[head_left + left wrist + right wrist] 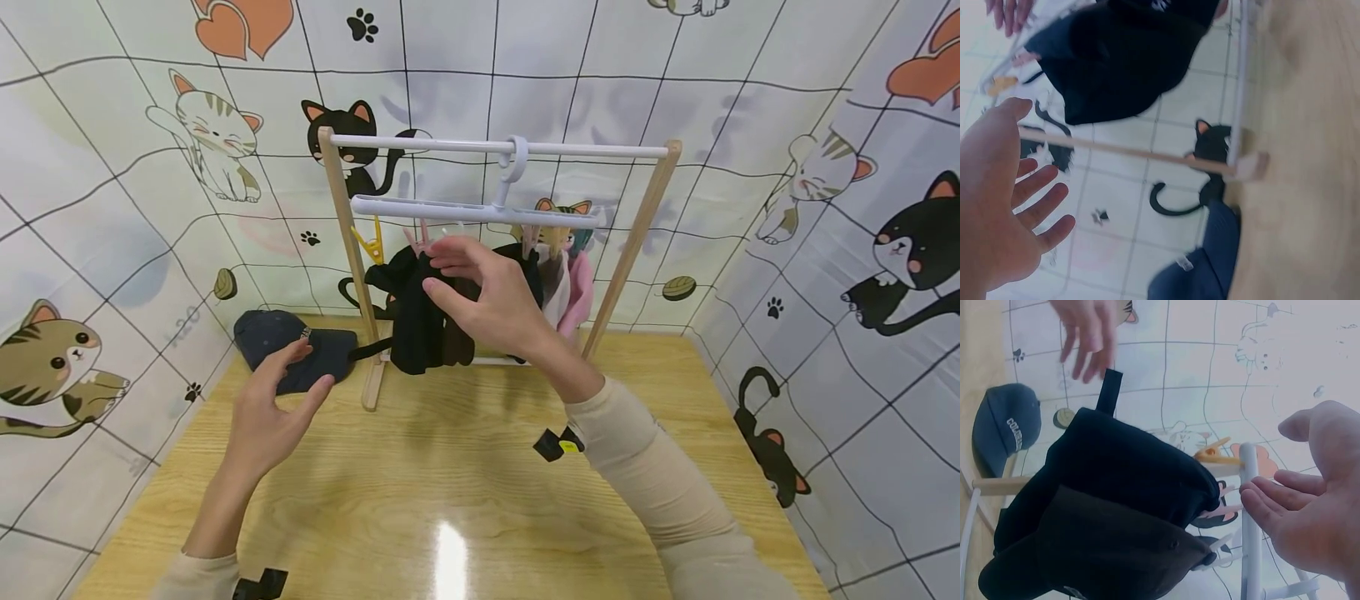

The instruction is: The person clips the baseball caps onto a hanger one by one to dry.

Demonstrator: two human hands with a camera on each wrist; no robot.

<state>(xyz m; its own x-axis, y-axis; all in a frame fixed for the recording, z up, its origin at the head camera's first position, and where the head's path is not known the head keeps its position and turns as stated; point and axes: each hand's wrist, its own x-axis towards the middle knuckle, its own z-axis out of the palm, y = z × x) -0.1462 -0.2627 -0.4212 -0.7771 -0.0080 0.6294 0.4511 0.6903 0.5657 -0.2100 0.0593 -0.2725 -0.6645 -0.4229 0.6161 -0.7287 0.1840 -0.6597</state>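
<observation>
A white hanger (435, 208) carries several caps on coloured clips, among them a black cap (411, 321) and a dark brown cap (1110, 547). My right hand (491, 292) is in front of these caps in the head view, fingers loosely bent and holding nothing. In the right wrist view, its fingertips come close to the hanger bar. My left hand (262, 417) is lower at the left, thumb and fingers spread apart with nothing between them. Behind it, a navy cap (262, 329) with pale lettering lies on the table. A yellow clip (372, 248) sits at the hanger's left end.
The hanger hooks over the white rail (600, 151) of a rack with wooden posts (636, 237). White and pink caps (577, 292) hang at its right. Cat-printed cloth (750, 150) encloses the wooden table (495, 492) at the back and sides.
</observation>
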